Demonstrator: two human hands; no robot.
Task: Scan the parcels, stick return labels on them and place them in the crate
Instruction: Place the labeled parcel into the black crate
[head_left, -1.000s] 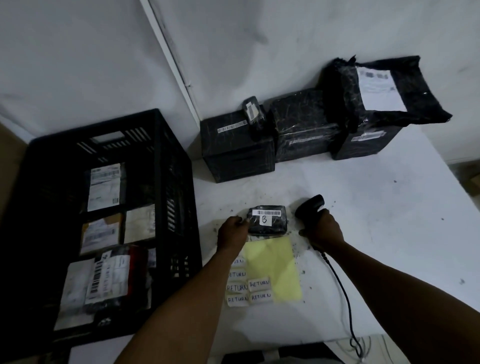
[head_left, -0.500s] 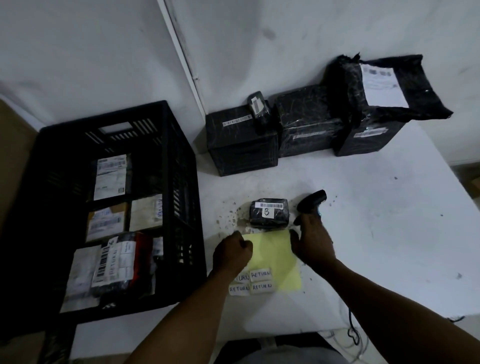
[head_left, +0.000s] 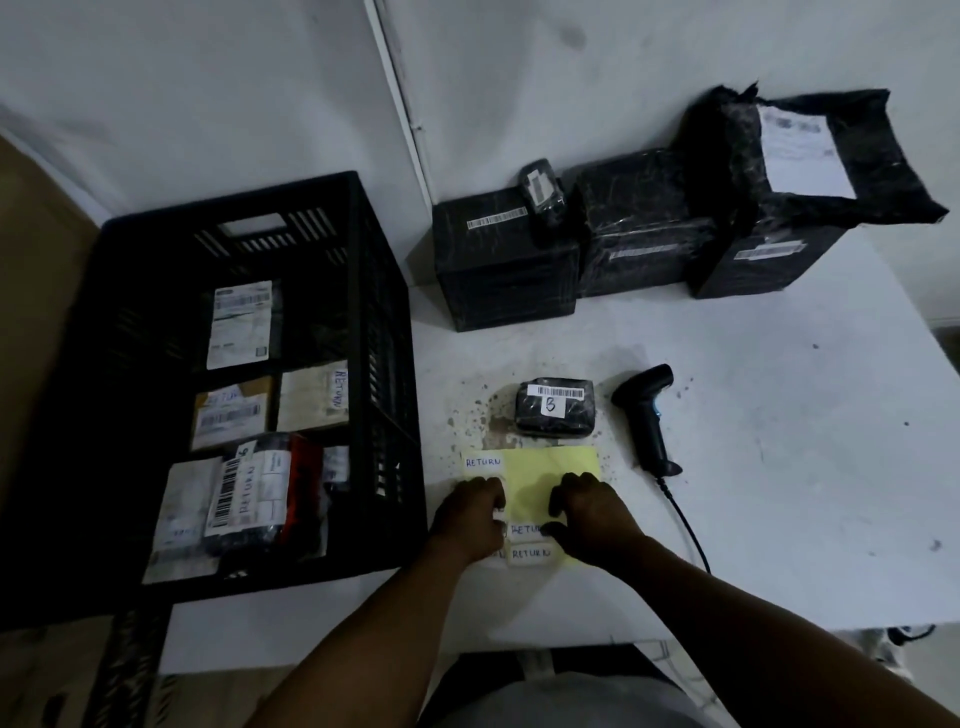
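A small black parcel (head_left: 555, 410) with a barcode strip and a "B" tag lies on the white table (head_left: 779, 467). Just in front of it is a yellow backing sheet (head_left: 545, 467) with white RETURN labels (head_left: 483, 461) along its left side and near edge. My left hand (head_left: 475, 512) has its fingers curled onto a label in the sheet's left column. My right hand (head_left: 589, 512) presses down on the sheet's right part. The black barcode scanner (head_left: 647, 415) lies on the table to the right, held by neither hand. The black crate (head_left: 249, 218) stands at the left.
Several labelled parcels lie inside the crate, some marked RETURN. Three larger black-wrapped parcels (head_left: 504, 260) line the wall at the back; a small wrapped parcel (head_left: 543, 192) and a black mailer bag (head_left: 810, 150) sit on top of them. The scanner's cable (head_left: 685, 525) runs toward me.
My right hand has put the scanner down and moved onto the yellow sheet. My left hand has left the small parcel and come to the labels.
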